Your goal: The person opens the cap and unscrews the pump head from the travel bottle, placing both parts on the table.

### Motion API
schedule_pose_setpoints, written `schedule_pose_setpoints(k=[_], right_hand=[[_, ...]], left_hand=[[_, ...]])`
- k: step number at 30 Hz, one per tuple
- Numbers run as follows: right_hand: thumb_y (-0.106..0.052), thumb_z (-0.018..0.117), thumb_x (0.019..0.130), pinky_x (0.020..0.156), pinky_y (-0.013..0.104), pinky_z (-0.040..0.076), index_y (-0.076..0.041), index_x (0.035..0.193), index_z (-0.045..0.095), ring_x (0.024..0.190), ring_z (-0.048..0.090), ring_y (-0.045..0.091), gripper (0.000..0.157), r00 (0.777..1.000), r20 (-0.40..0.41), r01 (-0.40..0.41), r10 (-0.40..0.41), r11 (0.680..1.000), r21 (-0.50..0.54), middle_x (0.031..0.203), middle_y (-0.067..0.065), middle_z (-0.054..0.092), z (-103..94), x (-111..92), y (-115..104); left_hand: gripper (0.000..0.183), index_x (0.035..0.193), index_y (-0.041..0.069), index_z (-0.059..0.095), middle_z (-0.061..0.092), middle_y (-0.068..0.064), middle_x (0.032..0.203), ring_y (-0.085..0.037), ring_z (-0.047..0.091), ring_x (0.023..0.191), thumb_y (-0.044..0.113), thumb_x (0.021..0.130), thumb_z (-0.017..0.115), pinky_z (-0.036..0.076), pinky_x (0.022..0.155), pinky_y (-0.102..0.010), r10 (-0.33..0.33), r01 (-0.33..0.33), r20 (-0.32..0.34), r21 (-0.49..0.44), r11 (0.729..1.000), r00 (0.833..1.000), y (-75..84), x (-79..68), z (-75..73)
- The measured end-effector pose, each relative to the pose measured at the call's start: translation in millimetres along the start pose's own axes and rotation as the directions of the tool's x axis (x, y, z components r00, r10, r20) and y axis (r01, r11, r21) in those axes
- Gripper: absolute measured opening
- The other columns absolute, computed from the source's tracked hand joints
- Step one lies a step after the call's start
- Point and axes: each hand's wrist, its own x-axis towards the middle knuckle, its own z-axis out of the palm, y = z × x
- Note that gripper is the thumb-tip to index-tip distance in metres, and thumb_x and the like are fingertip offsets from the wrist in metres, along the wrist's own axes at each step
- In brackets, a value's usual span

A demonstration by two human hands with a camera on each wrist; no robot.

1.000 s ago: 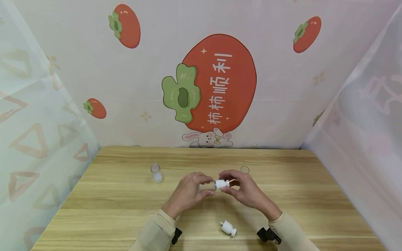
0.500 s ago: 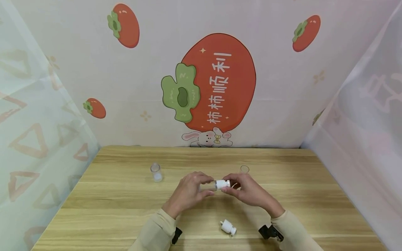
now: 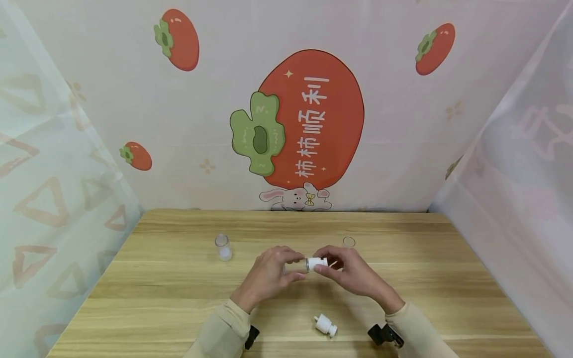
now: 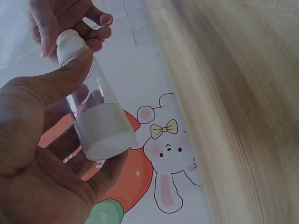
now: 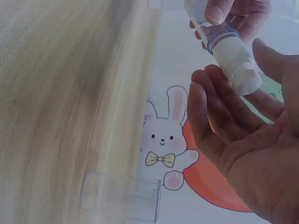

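In the head view my left hand (image 3: pixel 268 272) grips a clear bottle, held sideways over the table. The left wrist view shows the bottle (image 4: pixel 100 84) see-through, with a white base (image 4: pixel 105 133) and my thumb across its neck end. A white pump top (image 3: pixel 316 264) sits on that end, pointing right. My right hand (image 3: pixel 353 271) has thumb and fingers around the pump top. Seen from the right wrist, the pump top (image 5: pixel 236 63) lies between thumb and fingertips. Below the hands, a second white pump top (image 3: pixel 326 325) lies on its side on the table.
A clear bottle with a white base (image 3: pixel 223 247) stands at the back left of the wooden table (image 3: pixel 156 298). Behind my right hand stands a clear open cylinder (image 5: pixel 124 198). A printed backdrop (image 3: pixel 389 169) rises at the table's far edge.
The right hand's fingers have shifted round the pump top, drawing in closer, and its wrist has moved slightly right. My left hand and the bottle stay nearly still.
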Motion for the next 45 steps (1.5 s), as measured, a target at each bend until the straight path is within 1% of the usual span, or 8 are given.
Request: schedule_pose_setpoints(k=[7, 13, 16, 21, 27, 33, 37, 45], right_hand=[[-0.021, 0.072, 0.097, 0.075, 0.032, 0.057, -0.014, 0.113, 0.069, 0.087, 0.065, 0.017, 0.018, 0.999, -0.022, 0.027, -0.027, 0.999, 0.03, 0.1, -0.002, 0.068, 0.0, -1, 1], [-0.013, 0.074, 0.094, 0.08, 0.033, 0.058, -0.012, 0.114, 0.066, 0.089, 0.065, 0.019, 0.022, 0.998, -0.027, 0.066, -0.064, 0.995, 0.073, 0.105, 0.002, 0.066, -0.3, -3, 2], [-0.009, 0.075, 0.093, 0.082, 0.033, 0.058, -0.011, 0.115, 0.065, 0.09, 0.065, 0.019, 0.024, 0.996, -0.033, 0.084, -0.081, 0.993, 0.088, 0.108, 0.004, 0.065, -0.2, -3, 4], [-0.005, 0.075, 0.092, 0.083, 0.034, 0.058, -0.01, 0.115, 0.064, 0.093, 0.065, 0.019, 0.026, 0.995, -0.038, 0.097, -0.094, 0.991, 0.088, 0.109, 0.005, 0.064, -0.5, -4, 5], [-0.001, 0.076, 0.09, 0.082, 0.032, 0.058, -0.011, 0.114, 0.063, 0.093, 0.064, 0.019, 0.029, 0.994, -0.05, 0.098, -0.094, 0.993, 0.063, 0.109, 0.004, 0.063, -2.1, -5, 5], [0.004, 0.076, 0.088, 0.083, 0.032, 0.058, -0.01, 0.114, 0.062, 0.093, 0.064, 0.02, 0.032, 0.994, -0.061, 0.089, -0.085, 0.994, 0.061, 0.109, 0.005, 0.063, -4.4, -7, 6], [0.007, 0.075, 0.087, 0.083, 0.032, 0.058, -0.009, 0.116, 0.062, 0.094, 0.064, 0.02, 0.036, 0.995, -0.067, 0.076, -0.073, 0.995, 0.058, 0.11, 0.005, 0.062, -6.7, -9, 6], [0.006, 0.078, 0.085, 0.082, 0.03, 0.058, -0.009, 0.12, 0.067, 0.101, 0.065, 0.023, 0.039, 0.995, -0.089, 0.056, -0.054, 0.998, 0.016, 0.109, 0.004, 0.057, -11.7, -13, 12]], left_hand=[[0.034, 0.112, 0.013, 0.077, 0.074, 0.002, 0.104, -0.01, 0.064, 0.091, 0.029, 0.083, 0.085, 0.052, 0.075, -0.029, -0.003, 0.003, 0.004, -0.002, 1.0, 1.0, 0.4, -0.5, 0.6], [0.035, 0.112, 0.013, 0.077, 0.073, 0.002, 0.103, -0.009, 0.062, 0.089, 0.03, 0.083, 0.085, 0.051, 0.073, -0.028, -0.012, 0.012, 0.006, -0.014, 1.0, 1.0, 0.2, 0.0, 0.5], [0.035, 0.112, 0.013, 0.077, 0.074, 0.001, 0.102, -0.01, 0.062, 0.089, 0.03, 0.083, 0.086, 0.051, 0.073, -0.028, -0.013, 0.013, 0.006, -0.018, 1.0, 1.0, -0.2, 0.3, 0.5], [0.035, 0.111, 0.011, 0.077, 0.074, -0.002, 0.102, -0.014, 0.065, 0.089, 0.029, 0.082, 0.086, 0.051, 0.074, -0.029, -0.013, 0.013, 0.006, -0.033, 0.999, 1.0, -0.8, 0.3, 0.1], [0.035, 0.111, 0.011, 0.077, 0.074, -0.002, 0.102, -0.015, 0.066, 0.088, 0.029, 0.082, 0.086, 0.052, 0.074, -0.029, -0.012, 0.012, 0.006, -0.034, 0.999, 1.0, -1.8, 0.4, -0.5], [0.035, 0.111, 0.01, 0.077, 0.074, -0.003, 0.103, -0.017, 0.067, 0.089, 0.028, 0.083, 0.086, 0.052, 0.074, -0.03, -0.029, 0.03, 0.013, -0.041, 0.999, 0.999, -2.4, -0.1, -0.6], [0.034, 0.111, 0.011, 0.077, 0.074, -0.002, 0.103, -0.018, 0.067, 0.089, 0.026, 0.083, 0.086, 0.052, 0.075, -0.03, -0.039, 0.039, 0.006, -0.041, 0.998, 0.999, -3.5, -0.8, -0.2], [0.034, 0.112, 0.011, 0.077, 0.074, 0.001, 0.102, -0.011, 0.064, 0.088, 0.027, 0.084, 0.086, 0.053, 0.076, -0.032, -0.047, 0.046, -0.007, -0.03, 0.998, 0.999, -5.4, -1.3, 0.2]])
